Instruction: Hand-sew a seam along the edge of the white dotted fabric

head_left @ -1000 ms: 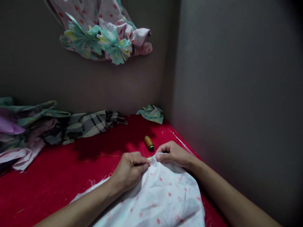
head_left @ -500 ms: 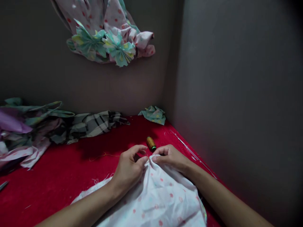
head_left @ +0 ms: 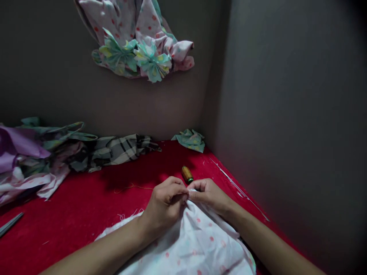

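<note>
— Along the left of the red cover (head_left: 54, 233), what lies there?

— A heap of lilac and checked cloth (head_left: 37, 152), and near the edge a grey metal strip (head_left: 10, 224), perhaps a scissor blade; it's too dim to be sure.

— And the hands?

— The left hand (head_left: 166, 202) and right hand (head_left: 209, 193) meet at a gathered edge of white cloth (head_left: 195, 240) dotted with pink, which lies on the cover beneath them. Both pinch that fold, fingers curled and pressed together, almost touching. I can't tell whether anything thin is held inside the pinch.

— What's near them?

— A thread spool (head_left: 187, 174) lies just beyond the fingers, a loose thread (head_left: 133, 186) sits to the left, and a long metal rod (head_left: 237, 189) runs along the cover's right edge by the wall.

— What could go wrong?

— I'd say a knuckle could nudge the spool and send it rolling. A slackened pinch could let the fold slip open, and a hard tug could drag the cloth against the rod.
</note>
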Available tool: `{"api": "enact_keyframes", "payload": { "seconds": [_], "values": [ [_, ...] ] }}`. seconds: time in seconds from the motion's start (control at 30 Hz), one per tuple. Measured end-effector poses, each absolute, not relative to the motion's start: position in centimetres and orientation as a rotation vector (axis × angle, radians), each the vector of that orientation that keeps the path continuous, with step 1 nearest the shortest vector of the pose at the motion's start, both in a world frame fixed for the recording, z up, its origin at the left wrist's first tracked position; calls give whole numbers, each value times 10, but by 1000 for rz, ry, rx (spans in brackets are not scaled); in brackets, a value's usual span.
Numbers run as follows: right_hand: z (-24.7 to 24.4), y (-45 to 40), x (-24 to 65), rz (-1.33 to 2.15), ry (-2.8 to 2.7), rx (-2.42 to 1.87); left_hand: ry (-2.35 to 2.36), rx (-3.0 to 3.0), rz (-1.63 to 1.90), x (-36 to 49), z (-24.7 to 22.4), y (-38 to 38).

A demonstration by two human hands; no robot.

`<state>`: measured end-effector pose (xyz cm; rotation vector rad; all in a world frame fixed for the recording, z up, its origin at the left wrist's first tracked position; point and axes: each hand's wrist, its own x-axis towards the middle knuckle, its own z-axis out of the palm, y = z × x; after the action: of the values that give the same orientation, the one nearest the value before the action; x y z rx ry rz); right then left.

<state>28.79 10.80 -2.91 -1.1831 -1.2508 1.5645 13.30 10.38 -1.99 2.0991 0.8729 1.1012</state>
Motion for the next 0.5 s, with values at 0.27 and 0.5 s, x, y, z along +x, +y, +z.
{"api": "enact_keyframes", "payload": {
  "seconds": [0.27,0.5],
  "values": [
    [-27,109,292,1458,-1194,-1299,884,1453,1166,127,11,102],
    [-26,112,299,1596,-1108,-1300,992,803,1129,112,34,121]
  ]
}}
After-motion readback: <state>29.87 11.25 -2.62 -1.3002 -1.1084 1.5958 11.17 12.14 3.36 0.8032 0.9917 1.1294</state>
